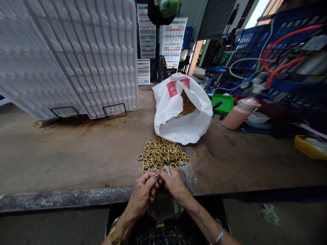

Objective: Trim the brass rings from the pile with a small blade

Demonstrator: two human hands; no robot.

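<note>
A heap of brass rings (163, 154) lies on the brown worktable (76, 153) just beyond my hands. My left hand (143, 190) and my right hand (175, 183) meet at the table's near edge, fingers pinched together around a small clear plastic bag (165, 204) that hangs below them. A ring or small part sits between the fingertips; I cannot make it out well. Behind the heap a white plastic bag (178, 115) with red print lies open, holding more brass rings (187, 103).
White moulded trays (68, 54) lean upright at the back left. A pink flask (238, 114) and a green bin (223, 103) stand to the right, a yellow tray (309, 148) at the far right. Stacked white crates (171, 37) stand behind.
</note>
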